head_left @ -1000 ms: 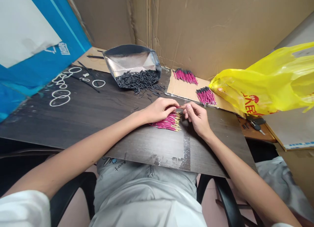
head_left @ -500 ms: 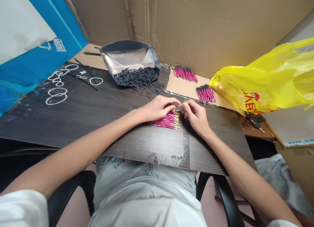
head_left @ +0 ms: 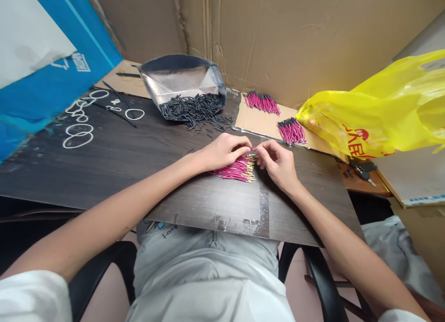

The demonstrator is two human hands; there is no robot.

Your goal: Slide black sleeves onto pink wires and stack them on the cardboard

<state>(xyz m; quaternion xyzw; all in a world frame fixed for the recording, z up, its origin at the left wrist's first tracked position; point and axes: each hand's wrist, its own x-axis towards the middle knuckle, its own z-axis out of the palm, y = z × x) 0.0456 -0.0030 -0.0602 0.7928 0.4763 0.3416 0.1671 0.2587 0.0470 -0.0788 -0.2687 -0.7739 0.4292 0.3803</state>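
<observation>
My left hand (head_left: 222,151) is closed, pinching one thin pink wire (head_left: 252,149) whose tip pokes out toward the right. My right hand (head_left: 276,161) is closed in a pinch at that same tip; what its fingers hold is too small to name. Both hands hover just above a loose pile of pink wires with gold ends (head_left: 238,169) lying on the dark wooden board (head_left: 139,159). A silver foil bag (head_left: 181,83) lies open behind the hands, spilling several short black tubes (head_left: 194,109).
Two bundles of pink wires with black ends (head_left: 261,102) (head_left: 291,131) lie on a cardboard sheet (head_left: 257,120). A yellow plastic bag (head_left: 382,113) fills the right. White rubber rings (head_left: 78,136) lie at the left beside a blue-and-white bag (head_left: 41,57). Keys (head_left: 361,171) rest near the board's right edge.
The hands stay together over the pile, with only small finger movements at the wire tip. The camera view has shifted slightly.
</observation>
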